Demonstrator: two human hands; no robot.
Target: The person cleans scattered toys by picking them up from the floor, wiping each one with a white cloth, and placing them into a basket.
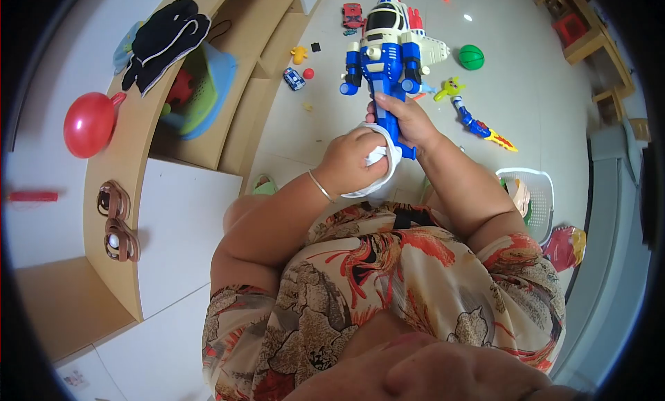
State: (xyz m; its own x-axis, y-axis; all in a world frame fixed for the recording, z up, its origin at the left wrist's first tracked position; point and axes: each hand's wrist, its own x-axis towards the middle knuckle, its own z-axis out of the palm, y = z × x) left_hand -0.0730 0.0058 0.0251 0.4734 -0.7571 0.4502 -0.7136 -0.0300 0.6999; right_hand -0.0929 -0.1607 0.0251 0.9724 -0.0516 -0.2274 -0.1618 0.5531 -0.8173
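Note:
A large blue and white toy helicopter (382, 61) with a dark cockpit is held out in front of me, its cockpit end pointing away. My right hand (410, 120) wraps round its blue tail part, thumb on top. Against the near end of that tail, my left hand (355, 160) is closed on a white cloth (377, 182). The cloth is bunched round the left fingers and hangs below them. Where the cloth meets the tail is partly hidden by the left hand.
Toys lie on the floor ahead: a green ball (471, 57), a toy sword (485, 127), a blue toy car (294, 79) and a red toy car (352, 15). A white basket (544, 193) stands to my right. On the left, a wooden shelf unit (156, 134) carries sandals (119, 221) and dark clothing (166, 40).

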